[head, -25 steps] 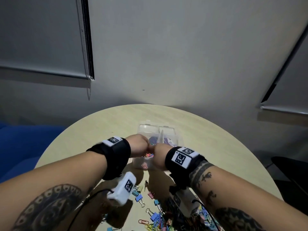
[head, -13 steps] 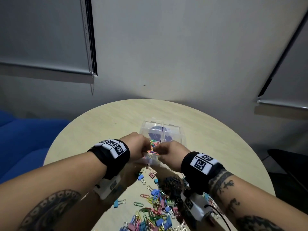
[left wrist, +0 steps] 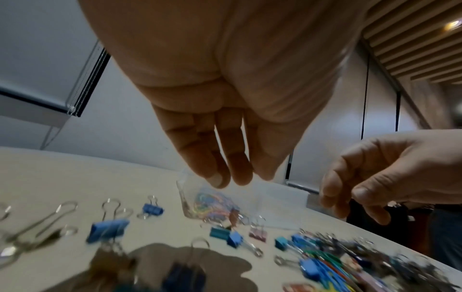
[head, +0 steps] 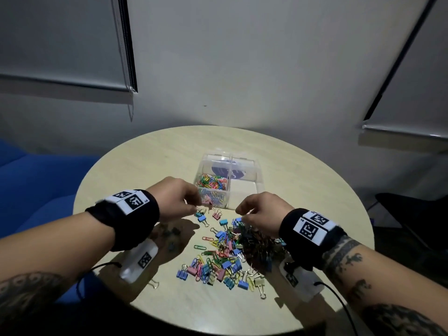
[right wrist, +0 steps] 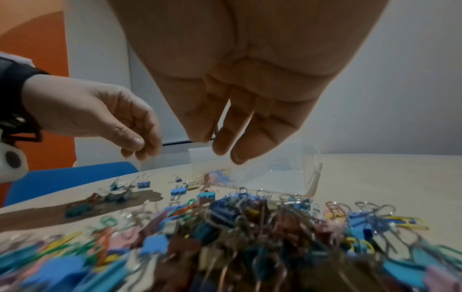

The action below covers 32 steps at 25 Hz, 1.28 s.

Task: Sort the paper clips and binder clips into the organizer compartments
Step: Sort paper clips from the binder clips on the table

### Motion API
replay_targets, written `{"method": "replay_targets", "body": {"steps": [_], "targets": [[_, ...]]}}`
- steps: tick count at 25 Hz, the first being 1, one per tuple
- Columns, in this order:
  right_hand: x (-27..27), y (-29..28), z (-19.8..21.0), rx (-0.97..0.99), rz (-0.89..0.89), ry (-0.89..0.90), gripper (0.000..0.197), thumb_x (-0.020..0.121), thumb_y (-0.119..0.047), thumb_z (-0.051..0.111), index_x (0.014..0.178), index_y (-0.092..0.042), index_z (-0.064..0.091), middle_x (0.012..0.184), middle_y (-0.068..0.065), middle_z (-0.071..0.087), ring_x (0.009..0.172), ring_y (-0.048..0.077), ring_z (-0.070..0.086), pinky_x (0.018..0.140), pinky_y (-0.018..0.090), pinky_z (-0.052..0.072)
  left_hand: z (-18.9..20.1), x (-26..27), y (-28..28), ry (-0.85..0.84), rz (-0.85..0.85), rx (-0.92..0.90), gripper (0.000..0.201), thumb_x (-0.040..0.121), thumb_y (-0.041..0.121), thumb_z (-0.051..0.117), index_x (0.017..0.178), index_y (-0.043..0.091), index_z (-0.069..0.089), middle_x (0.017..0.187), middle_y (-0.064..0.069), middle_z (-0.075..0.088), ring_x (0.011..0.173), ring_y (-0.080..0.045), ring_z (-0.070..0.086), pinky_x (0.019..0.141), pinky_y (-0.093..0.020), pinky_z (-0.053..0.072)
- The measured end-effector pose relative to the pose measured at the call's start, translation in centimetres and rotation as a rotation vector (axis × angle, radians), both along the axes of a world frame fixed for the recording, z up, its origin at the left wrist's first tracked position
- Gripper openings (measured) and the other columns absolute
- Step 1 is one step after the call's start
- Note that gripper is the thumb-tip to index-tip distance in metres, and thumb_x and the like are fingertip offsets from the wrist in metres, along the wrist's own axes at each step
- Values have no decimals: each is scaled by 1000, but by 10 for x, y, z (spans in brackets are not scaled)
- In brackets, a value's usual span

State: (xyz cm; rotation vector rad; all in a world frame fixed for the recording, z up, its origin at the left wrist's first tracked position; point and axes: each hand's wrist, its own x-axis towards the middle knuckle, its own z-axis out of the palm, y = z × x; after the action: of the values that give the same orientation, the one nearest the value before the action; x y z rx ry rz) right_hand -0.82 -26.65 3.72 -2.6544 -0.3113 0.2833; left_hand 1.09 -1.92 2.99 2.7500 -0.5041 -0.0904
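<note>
Two hands hovered above a round pale wooden table [head: 150, 166], the left hand [head: 175, 198] and the right hand [head: 260, 213] apart, each with fingers loosely curled and pointing down. The wrist views, looking up under the palms, showed both hands empty, something the head view, from behind the knuckles, could not settle; a thin dark line between the right hand's fingers [right wrist: 222, 136] was too blurred to identify.

Just beyond the fingertips of both hands stood a clear plastic organizer box with four compartments [head: 252, 166]. The compartment nearest the left hand held a heap of multicoloured paper clips [head: 213, 184]; the one nearest the right hand looked bare from the head view. The far compartments showed only a dark blue patch through the plastic.

Below and between the hands lay a loose pile of pastel and dark binder clips mixed with coloured paper clips [head: 232, 253], with a few stray blue binder clips [left wrist: 107, 230] under the left hand.
</note>
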Motion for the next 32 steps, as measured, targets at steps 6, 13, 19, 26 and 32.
{"method": "replay_targets", "body": {"steps": [6, 13, 19, 26, 32], "targets": [[-45, 18, -9, -223, 195, 73, 23, 80, -34, 78, 102, -29, 74, 89, -13, 67, 84, 8, 60, 68, 19, 45, -22, -45, -22, 199, -123, 53, 21, 78, 42, 76, 97, 34, 74, 82, 22, 67, 78, 2, 62, 72, -18, 48], [-63, 23, -29, -272, 230, 58, 26, 76, -36, 83, 99, -26, 75, 94, -8, 74, 90, 13, 67, 80, 29, 56, -30, -69, -42, 244, -223, 184, 32, 70, 45, 83, 94, 28, 70, 84, 13, 68, 82, -7, 64, 71, -26, 52], [-47, 7, -26, -125, 144, 26, 8, 84, -23, 75, 83, -27, 69, 76, -13, 65, 72, 3, 58, 64, 16, 44, -29, -49, -25, 180, -136, 12, 14, 78, 35, 79, 83, 26, 70, 72, 15, 66, 66, 5, 57, 58, -13, 41], [-33, -15, -30, 72, -35, 73, 9, 86, -24, 72, 78, -22, 68, 68, -11, 64, 61, 4, 54, 60, 20, 43, -25, -33, 1, 173, -68, -26, 16, 90, 29, 69, 78, 24, 59, 69, 12, 61, 58, 5, 51, 61, -17, 40], [-27, -19, -29, 264, -107, 128, 6, 83, -16, 75, 80, -13, 70, 66, -3, 66, 57, 11, 57, 60, 24, 48, -23, -24, 15, 128, 36, -8, 14, 88, 34, 69, 79, 26, 63, 77, 22, 65, 73, -2, 60, 56, -11, 39]]}}
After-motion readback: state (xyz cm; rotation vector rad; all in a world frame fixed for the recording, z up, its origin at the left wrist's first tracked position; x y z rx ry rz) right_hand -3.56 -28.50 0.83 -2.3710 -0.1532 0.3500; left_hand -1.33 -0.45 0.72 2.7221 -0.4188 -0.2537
